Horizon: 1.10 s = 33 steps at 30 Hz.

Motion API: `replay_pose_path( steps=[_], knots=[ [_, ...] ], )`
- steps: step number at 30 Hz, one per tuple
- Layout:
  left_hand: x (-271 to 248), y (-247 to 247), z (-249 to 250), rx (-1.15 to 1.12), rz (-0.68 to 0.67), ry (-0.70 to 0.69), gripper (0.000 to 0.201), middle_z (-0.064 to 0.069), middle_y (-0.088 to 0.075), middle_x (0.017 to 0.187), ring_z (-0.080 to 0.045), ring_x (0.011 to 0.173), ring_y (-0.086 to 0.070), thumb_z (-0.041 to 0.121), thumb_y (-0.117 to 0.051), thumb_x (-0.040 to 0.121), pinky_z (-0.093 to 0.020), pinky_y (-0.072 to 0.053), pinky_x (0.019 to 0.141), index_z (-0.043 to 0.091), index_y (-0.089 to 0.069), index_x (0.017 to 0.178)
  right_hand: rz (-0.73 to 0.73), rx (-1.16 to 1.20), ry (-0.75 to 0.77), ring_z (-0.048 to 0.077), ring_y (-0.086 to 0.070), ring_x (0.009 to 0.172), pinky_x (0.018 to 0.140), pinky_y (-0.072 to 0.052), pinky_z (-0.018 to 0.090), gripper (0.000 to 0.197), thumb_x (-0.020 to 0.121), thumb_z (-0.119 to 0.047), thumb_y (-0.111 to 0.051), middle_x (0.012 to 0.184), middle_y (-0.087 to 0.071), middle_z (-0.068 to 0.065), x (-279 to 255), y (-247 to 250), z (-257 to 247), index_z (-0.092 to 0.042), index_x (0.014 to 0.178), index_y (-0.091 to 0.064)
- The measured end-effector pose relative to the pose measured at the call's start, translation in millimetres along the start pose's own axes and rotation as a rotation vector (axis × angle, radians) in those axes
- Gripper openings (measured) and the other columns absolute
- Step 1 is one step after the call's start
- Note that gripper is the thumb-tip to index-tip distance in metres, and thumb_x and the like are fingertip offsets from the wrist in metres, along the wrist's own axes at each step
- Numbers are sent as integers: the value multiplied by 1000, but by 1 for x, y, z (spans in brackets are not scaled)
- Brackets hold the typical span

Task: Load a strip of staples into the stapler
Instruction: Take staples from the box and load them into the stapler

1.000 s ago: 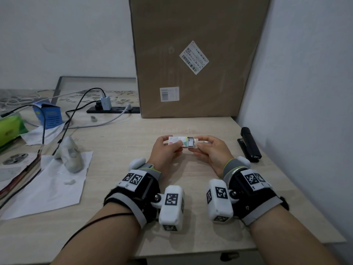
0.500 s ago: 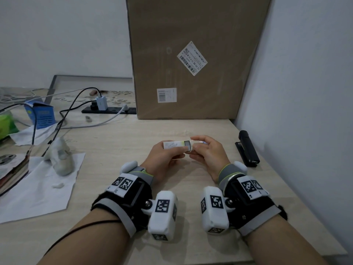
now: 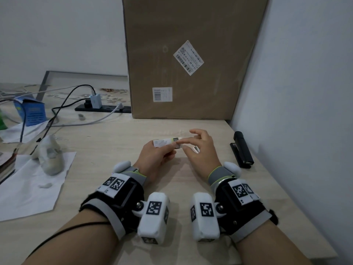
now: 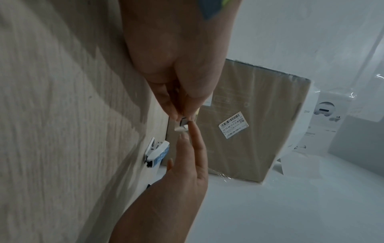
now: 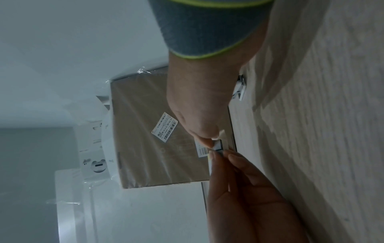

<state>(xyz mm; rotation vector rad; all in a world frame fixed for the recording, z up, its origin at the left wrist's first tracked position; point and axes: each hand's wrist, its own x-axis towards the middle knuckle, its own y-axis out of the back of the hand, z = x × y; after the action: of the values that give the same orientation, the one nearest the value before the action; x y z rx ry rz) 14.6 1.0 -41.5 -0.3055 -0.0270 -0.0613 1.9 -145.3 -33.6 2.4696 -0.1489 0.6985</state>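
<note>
A big cardboard box (image 3: 193, 58) stands at the back of the bench (image 3: 107, 142), against the wall on the right. The stapler (image 3: 242, 150) lies at the right edge of the bench, near this wall. To its left, above the middle of the bench, are the two hands. A power strip (image 3: 103, 108) lies left of the box, and a sheet of paper (image 3: 28, 190) lies on the left side.
</note>
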Motion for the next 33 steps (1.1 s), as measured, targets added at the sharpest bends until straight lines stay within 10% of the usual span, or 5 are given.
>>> replay_pose_path(
  steps=[7, 16, 24, 29, 33],
  knots=[
    [0, -2, -2, 11, 8, -41, 25, -11, -64, 85, -12, 70, -59, 11, -61, 89, -20, -54, 70, -7, -64, 106, -34, -42, -3, 16, -44, 115, 95, -33, 24, 9, 76, -14, -66, 111, -50, -3, -1, 0, 2, -17, 85, -67],
    [1, -1, -2, 43, 27, -25, 27, -9, -64, 83, -12, 71, -63, 16, -63, 88, -30, -52, 78, -2, -61, 107, -18, 47, -60, -7, -57, 67, 63, -39, 4, 9, 75, -15, -72, 77, -64, -2, 1, -1, 5, -11, 71, -65],
    [-3, -3, -1, 51, -13, 0, 31, -12, -68, 94, -15, 80, -64, 18, -63, 88, -32, -52, 88, -2, -63, 111, 118, -17, 40, 17, -55, 79, 71, -44, 23, 4, 75, -20, -72, 85, -61, -3, 4, 1, 4, -18, 75, -69],
    [-4, -2, -1, 79, -43, -2, 20, -10, -72, 90, -17, 84, -69, 18, -68, 84, -32, -50, 84, 4, -60, 97, 146, -5, -28, 18, -57, 75, 67, -44, 26, 4, 74, -18, -72, 82, -61, -3, 6, 0, 5, -16, 73, -68],
    [-6, -4, 1, 116, -38, 16, 16, -12, -72, 87, -8, 70, -70, 17, -67, 85, -19, -42, 54, 8, -56, 93, 162, -6, -54, 17, -57, 72, 65, -42, 18, 8, 73, -8, -67, 82, -62, -3, 6, -2, 8, -16, 74, -68]
  ],
)
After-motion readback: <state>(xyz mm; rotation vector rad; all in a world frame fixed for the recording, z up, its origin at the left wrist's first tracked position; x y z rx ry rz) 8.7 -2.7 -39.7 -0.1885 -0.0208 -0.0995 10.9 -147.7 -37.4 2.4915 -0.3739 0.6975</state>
